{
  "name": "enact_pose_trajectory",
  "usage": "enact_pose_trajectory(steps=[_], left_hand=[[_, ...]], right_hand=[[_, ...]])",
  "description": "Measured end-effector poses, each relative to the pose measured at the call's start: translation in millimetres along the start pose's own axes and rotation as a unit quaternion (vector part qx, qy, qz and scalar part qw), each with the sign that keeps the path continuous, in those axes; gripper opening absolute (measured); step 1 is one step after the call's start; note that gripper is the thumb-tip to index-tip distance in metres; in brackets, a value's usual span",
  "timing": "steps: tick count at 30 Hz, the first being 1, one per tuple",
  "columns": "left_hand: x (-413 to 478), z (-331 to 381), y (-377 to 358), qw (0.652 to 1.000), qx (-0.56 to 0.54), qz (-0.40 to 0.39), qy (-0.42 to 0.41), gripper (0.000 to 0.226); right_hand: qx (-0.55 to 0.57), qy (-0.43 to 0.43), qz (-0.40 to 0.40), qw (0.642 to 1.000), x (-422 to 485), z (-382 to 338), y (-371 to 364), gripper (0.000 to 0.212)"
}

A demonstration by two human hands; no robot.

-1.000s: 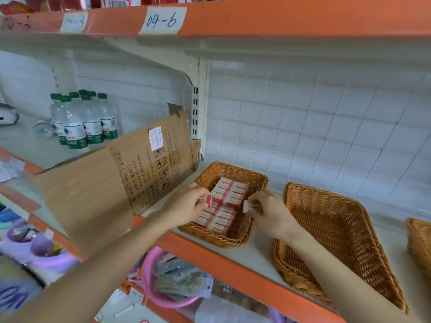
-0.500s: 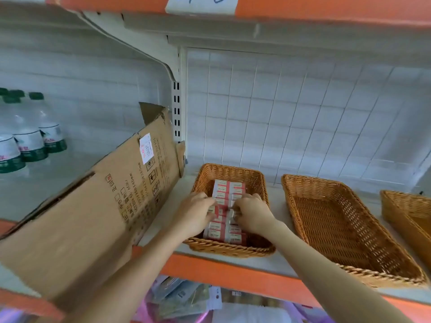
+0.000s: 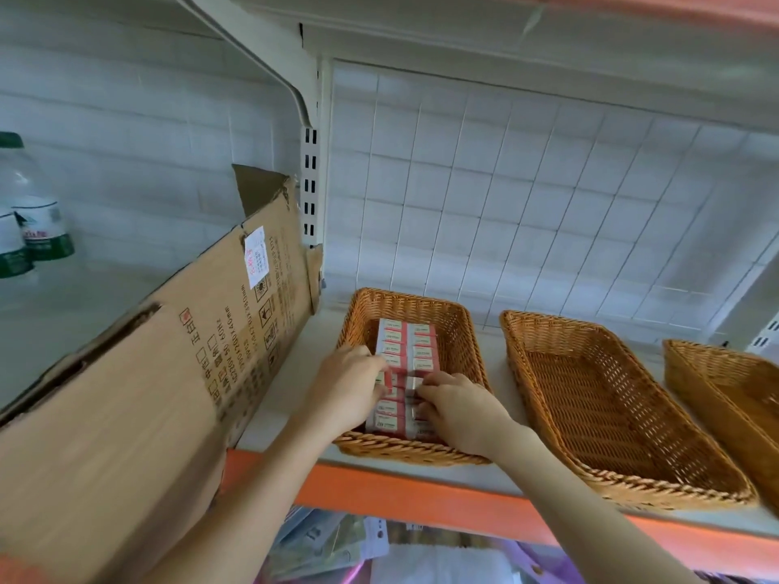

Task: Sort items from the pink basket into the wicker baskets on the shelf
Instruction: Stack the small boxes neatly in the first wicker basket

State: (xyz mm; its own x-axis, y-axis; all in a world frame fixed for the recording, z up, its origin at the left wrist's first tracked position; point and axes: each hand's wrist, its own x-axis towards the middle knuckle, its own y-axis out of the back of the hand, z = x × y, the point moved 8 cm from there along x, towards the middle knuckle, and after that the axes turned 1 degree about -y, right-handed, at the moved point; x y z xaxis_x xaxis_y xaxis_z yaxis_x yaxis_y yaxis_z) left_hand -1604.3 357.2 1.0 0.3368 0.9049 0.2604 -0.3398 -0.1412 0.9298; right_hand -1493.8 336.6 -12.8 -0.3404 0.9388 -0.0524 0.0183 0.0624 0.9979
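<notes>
A small wicker basket (image 3: 459,330) on the shelf holds two neat rows of small red-and-white boxes (image 3: 406,343). My left hand (image 3: 352,385) is inside it on the left row, fingertips on a box. My right hand (image 3: 457,408) lies over the right row near the front, fingers curled round a small box. A second, larger wicker basket (image 3: 548,373) stands empty to the right, and a third wicker basket (image 3: 716,385) shows at the right edge. A sliver of the pink basket's rim (image 3: 354,573) and flat packets (image 3: 314,541) in it peek out below the shelf.
A big cardboard box (image 3: 139,406) lies tilted on the shelf left of the baskets, close to my left forearm. Water bottles (image 3: 33,221) stand at far left. The orange shelf edge (image 3: 421,495) runs under my arms. A white grid panel (image 3: 527,196) backs the shelf.
The view has moved closer and tilted up. Both hands went from the basket's near rim into the basket and now work on the box rows; the box in my right hand came down with it.
</notes>
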Motion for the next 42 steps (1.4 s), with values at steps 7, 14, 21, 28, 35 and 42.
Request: enact_pose_trajectory(steps=[7, 14, 21, 28, 35, 42], left_hand=[[0.8, -0.1, -0.6, 1.0, 0.005, -0.009, -0.003, 0.039], [0.7, -0.5, -2.4, 1.0, 0.002, -0.017, -0.001, 0.039], [0.4, -0.6, -4.6, 1.0, 0.018, -0.024, -0.001, 0.039], [5.1, 6.5, -4.5, 0.998, 0.036, -0.056, 0.008, 0.04], [25.7, 12.6, -7.7, 0.994, 0.049, -0.1, 0.015, 0.034], [19.7, 12.4, -12.9, 0.994, 0.072, -0.08, 0.008, 0.035]], right_hand=[[-0.024, -0.006, -0.048, 0.999, 6.5, 0.2, -4.7, 0.036], [-0.026, -0.013, -0.043, 0.999, 11.0, 2.9, -6.1, 0.035], [-0.039, -0.019, -0.03, 0.999, 8.8, 2.0, -5.8, 0.035], [0.018, -0.035, 0.032, 0.999, 5.2, 6.6, -0.1, 0.032], [0.105, -0.065, 0.157, 0.98, -4.6, 17.9, 16.5, 0.025], [0.13, -0.068, 0.172, 0.974, -4.7, 21.8, 17.0, 0.028]])
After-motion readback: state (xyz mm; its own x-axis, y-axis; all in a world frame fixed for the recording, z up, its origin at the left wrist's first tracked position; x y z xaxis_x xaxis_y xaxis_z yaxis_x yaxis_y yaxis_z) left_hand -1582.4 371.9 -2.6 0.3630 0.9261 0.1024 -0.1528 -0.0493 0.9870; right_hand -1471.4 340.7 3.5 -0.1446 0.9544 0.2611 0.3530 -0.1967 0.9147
